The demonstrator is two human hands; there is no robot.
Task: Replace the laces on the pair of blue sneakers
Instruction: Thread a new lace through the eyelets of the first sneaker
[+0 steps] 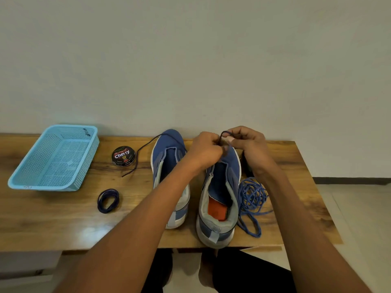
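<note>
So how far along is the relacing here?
Done: the old blue laces lie loose beside the right sneaker. In hand: left hand and right hand pinch a dark lace at its toe. Left: the coiled dark lace is unused.

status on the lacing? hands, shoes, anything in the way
Both hands, left and right, pinch the dark lace at the right sneaker toe. Left sneaker has a dark lace trailing out. Old blue laces piled right; nothing blocking.
</note>
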